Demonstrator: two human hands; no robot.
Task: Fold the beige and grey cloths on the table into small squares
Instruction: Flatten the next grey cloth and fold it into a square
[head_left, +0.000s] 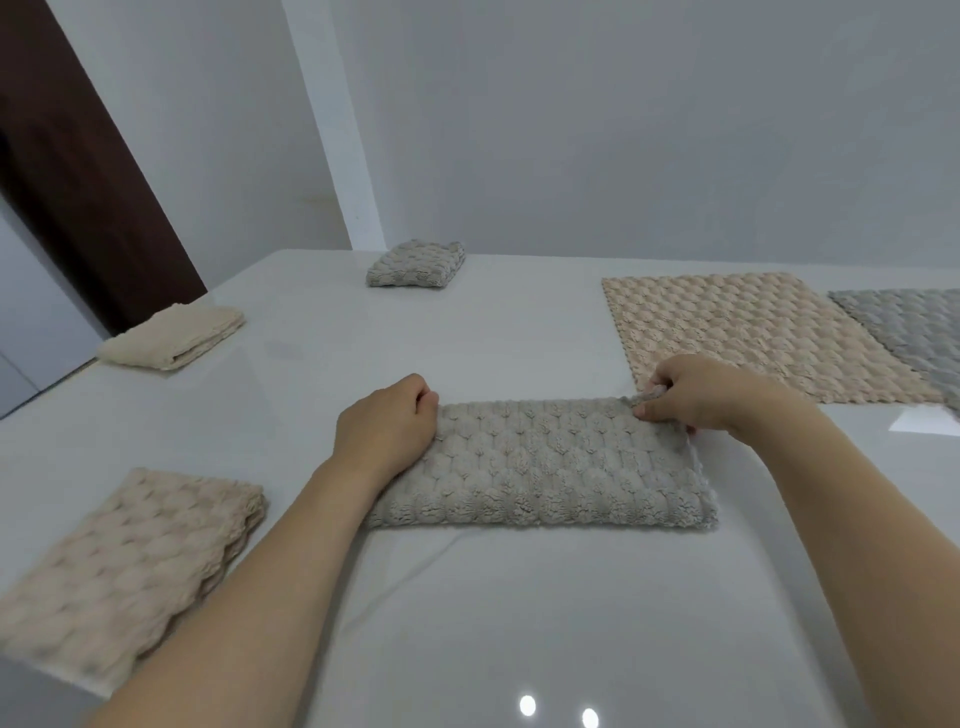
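White walls and a dark door frame stand behind a glossy white table (519, 623). Both hands work on a grey cloth (545, 467), already folded into a long strip in front of the person. The left hand (387, 423) has its fingers curled at the strip's far left corner, seemingly pinching it, though the fingertips are hidden. The right hand (696, 392) pinches the far right corner, thumb on top and fingers tucked under the edge.

Just beyond the right fingers lies a flat beige cloth (753, 332), with a flat grey cloth (904, 327) overlapping its far side. Well away from the left fingers sit three finished folds: a grey square (415, 264), a cream square (174, 338) and a beige square (130, 566).

Likely risks: the layers under the right fingers look uneven, so the next fold could end up skewed. The plush pile may spring open if released too soon. On the slick tabletop the whole strip could slide, or the right hand could drag the beige cloth's near corner.
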